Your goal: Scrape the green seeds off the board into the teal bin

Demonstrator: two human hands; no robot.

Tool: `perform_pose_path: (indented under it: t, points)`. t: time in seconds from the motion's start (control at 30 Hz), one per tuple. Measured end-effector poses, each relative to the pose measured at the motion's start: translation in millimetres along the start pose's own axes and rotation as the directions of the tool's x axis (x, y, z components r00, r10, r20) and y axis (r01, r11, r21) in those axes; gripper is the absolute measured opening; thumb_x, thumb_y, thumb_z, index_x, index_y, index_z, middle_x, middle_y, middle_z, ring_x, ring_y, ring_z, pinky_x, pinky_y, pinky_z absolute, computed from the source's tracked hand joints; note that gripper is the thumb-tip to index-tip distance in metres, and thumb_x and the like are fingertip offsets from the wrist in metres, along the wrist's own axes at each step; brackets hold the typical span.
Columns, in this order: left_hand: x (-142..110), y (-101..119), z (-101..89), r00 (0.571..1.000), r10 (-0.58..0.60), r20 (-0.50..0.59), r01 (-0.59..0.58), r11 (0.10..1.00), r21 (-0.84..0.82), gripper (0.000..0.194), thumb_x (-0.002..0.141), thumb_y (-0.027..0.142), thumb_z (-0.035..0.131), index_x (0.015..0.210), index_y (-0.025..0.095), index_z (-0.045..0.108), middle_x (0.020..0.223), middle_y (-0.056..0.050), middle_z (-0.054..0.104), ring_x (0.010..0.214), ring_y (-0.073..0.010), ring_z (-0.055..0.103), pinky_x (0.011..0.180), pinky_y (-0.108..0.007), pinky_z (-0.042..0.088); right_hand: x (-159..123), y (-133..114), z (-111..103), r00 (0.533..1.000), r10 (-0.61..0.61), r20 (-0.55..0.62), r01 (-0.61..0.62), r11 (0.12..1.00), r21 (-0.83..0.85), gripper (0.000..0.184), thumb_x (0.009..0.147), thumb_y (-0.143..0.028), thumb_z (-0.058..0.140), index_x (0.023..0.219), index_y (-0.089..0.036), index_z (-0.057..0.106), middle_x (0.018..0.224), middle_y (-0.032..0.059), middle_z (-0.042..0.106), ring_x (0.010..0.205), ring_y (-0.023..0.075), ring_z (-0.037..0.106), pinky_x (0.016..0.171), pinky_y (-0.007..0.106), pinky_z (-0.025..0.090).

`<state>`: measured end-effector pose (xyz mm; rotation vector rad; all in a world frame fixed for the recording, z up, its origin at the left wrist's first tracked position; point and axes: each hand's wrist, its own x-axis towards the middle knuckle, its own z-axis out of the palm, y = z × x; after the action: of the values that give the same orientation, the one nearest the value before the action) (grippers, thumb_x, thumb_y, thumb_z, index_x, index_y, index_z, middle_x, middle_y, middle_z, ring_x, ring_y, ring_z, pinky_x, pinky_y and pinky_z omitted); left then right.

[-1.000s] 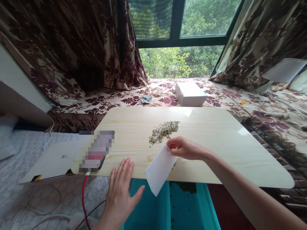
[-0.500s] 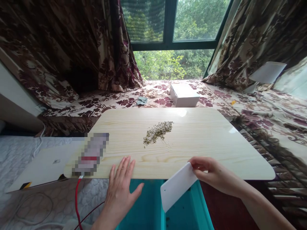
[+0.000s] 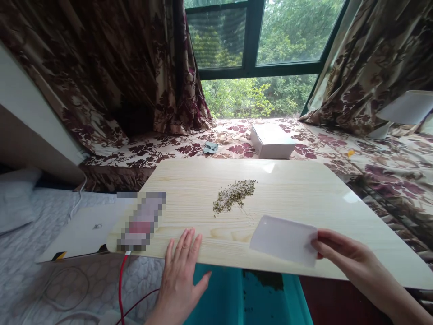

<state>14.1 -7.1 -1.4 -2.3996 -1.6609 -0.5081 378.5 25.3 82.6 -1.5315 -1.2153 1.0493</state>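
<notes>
My right hand (image 3: 348,257) pinches the right edge of a thin white plastic card (image 3: 286,240) with a small hole near one corner. The card is over the near right part of the wood-grain tabletop (image 3: 189,198). Resting at the table's near edge, my left hand (image 3: 184,271) is flat with its fingers spread and holds nothing. In the middle of the tabletop lies a loose patch of small green-brown beans or seeds (image 3: 233,195), with fine pale bits among them. Below the near edge is a teal divided bin (image 3: 219,293), with dark seeds in its right compartment.
A blurred-out phone-like device (image 3: 144,223) with a red cable (image 3: 122,284) lies at the table's left. Beyond the table are a white box (image 3: 272,141) and a grey-green cloth (image 3: 210,147) on a flowered window seat. A white lamp (image 3: 407,107) stands at right.
My right hand has swung the card from over the bin up and right, above the tabletop, uncovering the seeds in the bin. The view has shifted a little; my left hand stays at the edge.
</notes>
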Motion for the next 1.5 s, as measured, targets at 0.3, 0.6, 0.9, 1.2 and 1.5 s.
perform_pose_path:
  t: [0.3, 0.6, 0.9, 1.2, 1.5]
  points:
    - [0, -1, 1.0, 1.0, 0.002, 0.007, -0.002, 1.0, 0.02, 0.072, 0.083, 0.026, 0.055, 0.147, 0.014, 0.025, 0.152, -0.013, 0.032, 0.138, -0.0298, 0.031, 0.115, -0.05, 0.016, 39, -7, 26, 0.944, 0.04, -0.329, -0.018, 0.997, 0.069, 0.022, 0.055, -0.032, 0.076, 0.075, -0.023, 0.074, 0.075, 0.0018, 0.075, 0.062, 0.0192, 0.067, 0.059, 0.029, 0.06]
    - [-1, -1, 1.7, 1.0, 0.007, 0.0, -0.007, 1.0, 0.016, 0.072, 0.083, 0.027, 0.055, 0.147, 0.014, 0.026, 0.152, -0.013, 0.032, 0.138, -0.0299, 0.03, 0.115, -0.049, 0.016, 35, -2, 34, 0.955, 0.093, -0.281, -0.081, 0.995, 0.053, 0.025, 0.055, -0.035, 0.075, 0.075, -0.021, 0.073, 0.073, 0.0035, 0.074, 0.06, 0.0181, 0.066, 0.054, 0.025, 0.057]
    - [-2, -5, 0.7, 0.997, -0.078, 0.018, 0.079, 0.991, -0.106, 0.064, 0.095, 0.041, 0.043, 0.149, 0.017, 0.02, 0.152, -0.011, 0.032, 0.141, -0.0249, 0.026, 0.116, -0.046, 0.016, 22, 15, 31, 0.939, 0.196, -0.282, -0.178, 0.98, 0.087, 0.032, 0.052, -0.039, 0.077, 0.076, -0.019, 0.073, 0.078, 0.0052, 0.075, 0.064, 0.0197, 0.068, 0.053, 0.024, 0.057]
    - [-7, -15, -3.4, 0.978, -0.204, 0.043, 0.208, 0.972, -0.112, 0.051, 0.099, 0.032, 0.033, 0.147, 0.02, 0.025, 0.151, -0.01, 0.036, 0.14, -0.0245, 0.027, 0.115, -0.051, 0.016, -24, 13, 58, 0.978, 0.21, -0.015, -0.21, 0.978, 0.006, 0.038, 0.059, -0.049, 0.074, 0.084, -0.02, 0.076, 0.087, 0.0087, 0.076, 0.074, 0.0275, 0.071, 0.054, 0.029, 0.059]
    - [-5, -15, -4.2, 0.978, -0.207, 0.04, 0.21, 0.972, -0.103, 0.051, 0.098, 0.03, 0.035, 0.146, 0.019, 0.028, 0.149, -0.01, 0.038, 0.14, -0.0243, 0.029, 0.115, -0.05, 0.017, -37, 1, 62, 0.984, 0.165, -0.068, -0.163, 0.986, 0.036, 0.032, 0.056, -0.044, 0.077, 0.079, -0.021, 0.076, 0.078, 0.007, 0.076, 0.062, 0.0235, 0.069, 0.052, 0.027, 0.059]
